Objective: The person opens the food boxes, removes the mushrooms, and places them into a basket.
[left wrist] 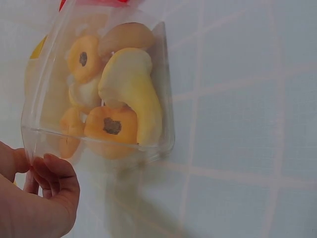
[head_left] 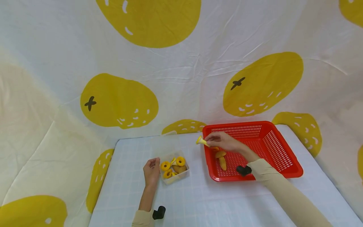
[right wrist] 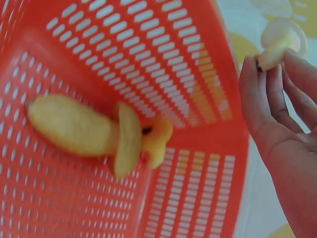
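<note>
right hand: (head_left: pixel 222 141) pinching a yellow mushroom (head_left: pixel 202 141) by the stem, just fingertips on it from what i can see
mushroom spot: held up in the air by the left rim of the red basket (right wrist: pixel 218 139), between there and the clear box (head_left: pixel 178 178)
slip risk: imo it's a skinny stem in a light pinch, so a bump on the basket rim or a loose finger could drop it
tipping risk: box looks thin and pretty full, so a hard tug on its edge might tilt it and roll stuff out
pointing: flared cap faces away from the hand, up and left for the wearer; dark stem tip back by the fingers
long axis: stem to cap, slanted, not upright
left hand: (head_left: pixel 151 171) fingers curled, pinching the box's left edge
in the basket: a tan mushroom (right wrist: pixel 74 126) and a yellow piece (right wrist: pixel 158 141) touching it
</note>
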The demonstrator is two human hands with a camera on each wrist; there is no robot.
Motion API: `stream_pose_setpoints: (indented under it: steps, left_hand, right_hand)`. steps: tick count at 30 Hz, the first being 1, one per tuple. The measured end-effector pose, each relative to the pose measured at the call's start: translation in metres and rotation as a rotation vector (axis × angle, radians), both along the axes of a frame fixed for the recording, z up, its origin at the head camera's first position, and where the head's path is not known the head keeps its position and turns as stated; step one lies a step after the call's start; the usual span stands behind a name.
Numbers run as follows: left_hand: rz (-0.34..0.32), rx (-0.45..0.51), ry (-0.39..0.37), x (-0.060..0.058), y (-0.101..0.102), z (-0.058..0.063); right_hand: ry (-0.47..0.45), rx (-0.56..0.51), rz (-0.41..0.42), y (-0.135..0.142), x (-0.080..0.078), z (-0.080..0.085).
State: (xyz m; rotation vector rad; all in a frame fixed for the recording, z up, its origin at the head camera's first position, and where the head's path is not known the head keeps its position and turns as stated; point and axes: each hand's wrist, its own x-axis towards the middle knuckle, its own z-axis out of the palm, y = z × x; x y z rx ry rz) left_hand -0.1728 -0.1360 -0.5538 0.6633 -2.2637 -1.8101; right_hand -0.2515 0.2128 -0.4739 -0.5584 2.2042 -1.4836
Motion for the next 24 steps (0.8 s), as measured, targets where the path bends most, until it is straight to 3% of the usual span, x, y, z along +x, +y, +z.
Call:
stream_pose_setpoints:
  steps: [9,15,24]
  left_hand:
    - [0.003,-0.016,0.002,-0.001,0.000,-0.003]
    - [0.016,-0.034,0.004,-0.002,0.000,-0.003]
    - [0.006,-0.022,0.009,-0.003,-0.001,-0.004]
  right_hand:
    - [-0.022,-0.023,-0.067,0.031,-0.007,-0.008]
    - [-0.002,0.030,-0.091,0.049,-0.009,-0.011]
    - [0.020,0.119,-0.108,0.071,-0.017,-0.035]
